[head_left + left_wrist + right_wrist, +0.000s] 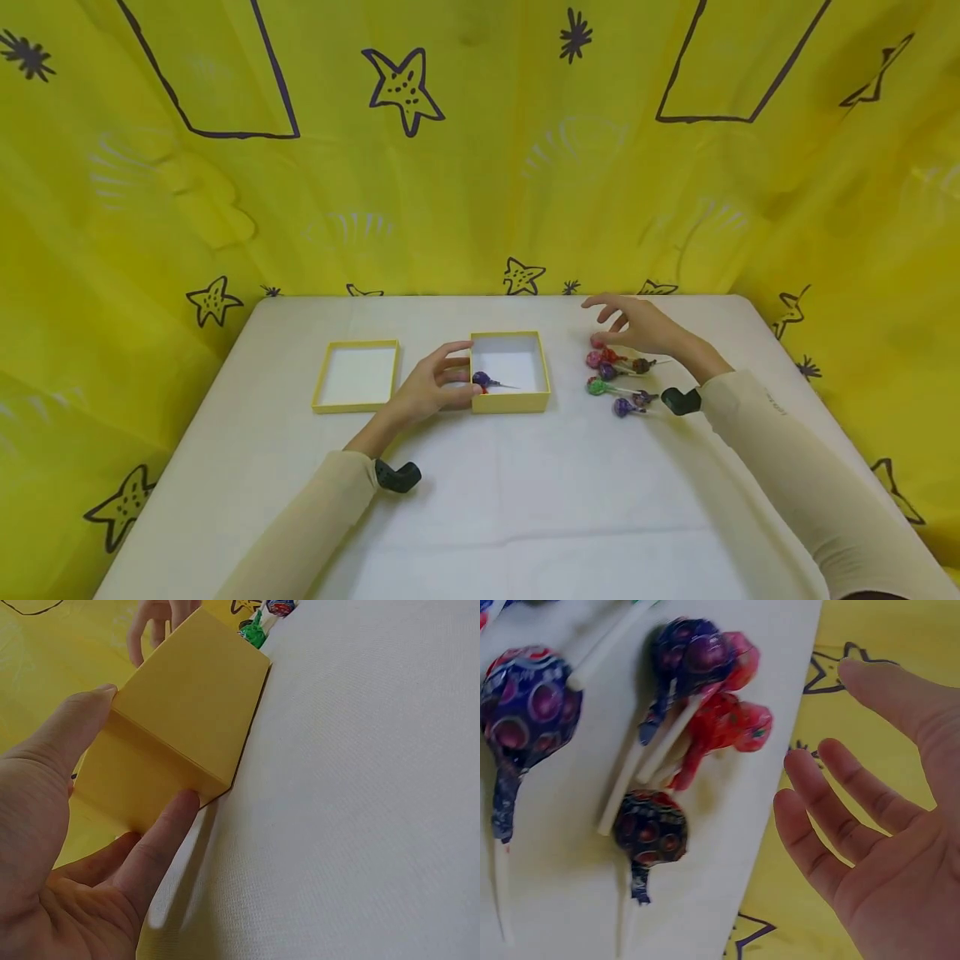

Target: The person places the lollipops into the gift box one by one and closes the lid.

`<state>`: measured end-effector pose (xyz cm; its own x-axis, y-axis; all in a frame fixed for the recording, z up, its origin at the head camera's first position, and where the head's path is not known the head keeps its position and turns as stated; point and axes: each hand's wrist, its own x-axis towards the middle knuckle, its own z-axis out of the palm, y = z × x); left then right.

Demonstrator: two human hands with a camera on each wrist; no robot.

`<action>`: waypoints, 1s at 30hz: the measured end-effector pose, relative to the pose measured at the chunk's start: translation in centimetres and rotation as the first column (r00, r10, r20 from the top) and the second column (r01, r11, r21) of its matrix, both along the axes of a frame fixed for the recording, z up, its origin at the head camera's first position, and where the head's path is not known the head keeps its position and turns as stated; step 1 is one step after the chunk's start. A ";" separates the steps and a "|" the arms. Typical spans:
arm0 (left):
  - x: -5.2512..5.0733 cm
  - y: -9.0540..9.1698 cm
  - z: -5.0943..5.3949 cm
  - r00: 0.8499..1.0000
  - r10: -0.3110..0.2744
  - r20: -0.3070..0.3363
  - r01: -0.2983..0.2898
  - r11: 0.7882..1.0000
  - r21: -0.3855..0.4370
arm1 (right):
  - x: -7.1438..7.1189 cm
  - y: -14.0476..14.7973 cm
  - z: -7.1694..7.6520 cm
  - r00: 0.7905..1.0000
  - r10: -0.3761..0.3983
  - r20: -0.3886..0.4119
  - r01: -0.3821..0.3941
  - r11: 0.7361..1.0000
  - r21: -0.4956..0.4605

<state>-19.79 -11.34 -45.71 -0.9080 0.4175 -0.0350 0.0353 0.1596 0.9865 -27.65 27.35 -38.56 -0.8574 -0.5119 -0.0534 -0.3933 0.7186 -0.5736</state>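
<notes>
My left hand lies against the left side of a small yellow box with a white inside. In the left wrist view the thumb touches the upper edge of the box and a fairly straight finger touches its lower corner. A purple-wrapped lollipop lies inside, with a bit of red beside it. My right hand hovers over the far end of a group of lollipops, closest to a pink one. In the right wrist view the right hand has spread fingers and nothing in it.
A shallow yellow-rimmed lid, white inside, lies left of the box. Right of the box are several wrapped lollipops, among them a green one and a purple one. A yellow patterned curtain hangs behind the white table.
</notes>
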 end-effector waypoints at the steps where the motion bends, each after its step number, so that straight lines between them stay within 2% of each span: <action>1: 0.0 0.0 0.0 1.000 0.002 0.004 -0.002 1.000 -0.001 | -0.1 0.1 -0.3 1.000 -0.004 0.010 0.004 1.000 0.008; 7: 0.0 -0.1 -0.2 1.000 0.002 0.010 -0.002 1.000 0.003 | -0.6 0.9 -1.8 0.998 -0.013 0.067 0.009 0.998 0.060; 12: -0.1 -0.1 -0.2 1.000 -0.005 0.006 0.005 1.000 0.009 | -1.1 1.2 -2.3 0.993 0.006 0.114 -0.013 0.998 0.069; 19: -0.1 -0.1 -0.3 1.000 -0.011 -0.002 0.011 1.000 0.000 | -1.7 1.0 -2.9 0.992 0.007 0.126 -0.017 0.997 0.078; 25: -0.1 -0.1 -0.2 1.000 -0.009 -0.003 0.009 1.000 -0.008 | -1.6 0.5 -3.0 0.990 -0.032 0.134 0.019 0.995 0.095; 30: 0.0 -0.1 -0.2 1.000 -0.011 -0.008 0.011 1.000 0.001 | -1.6 0.4 -2.9 0.993 -0.022 0.114 0.012 0.996 0.085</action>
<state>-19.79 -11.48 -45.91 -0.9034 0.4278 -0.0277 0.0448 0.1584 0.9864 -29.23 27.70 -41.50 -0.8516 -0.4868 -0.1945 -0.3156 0.7723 -0.5513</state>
